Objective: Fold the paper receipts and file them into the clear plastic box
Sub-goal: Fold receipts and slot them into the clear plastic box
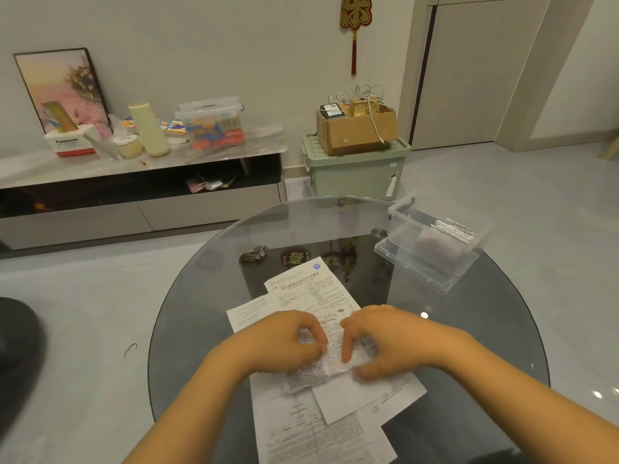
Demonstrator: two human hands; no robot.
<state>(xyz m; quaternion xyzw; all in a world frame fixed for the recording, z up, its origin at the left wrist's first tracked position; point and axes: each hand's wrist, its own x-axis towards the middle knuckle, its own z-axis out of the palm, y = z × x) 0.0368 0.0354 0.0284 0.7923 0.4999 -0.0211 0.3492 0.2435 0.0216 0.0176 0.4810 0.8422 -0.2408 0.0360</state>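
Several printed paper sheets lie spread on the round glass table. In front of me a folded sheet lies on top of the others. My left hand pinches its left part with curled fingers. My right hand pinches its right part, fingertips down on the paper. The clear plastic box stands open at the table's far right. Folded papers stand inside the box, and its lid leans up at the back.
A long sheet runs toward the table's near edge. Beyond the table stand a green storage bin with a cardboard box on top and a low cabinet crowded with items. A dark object sits at the left edge.
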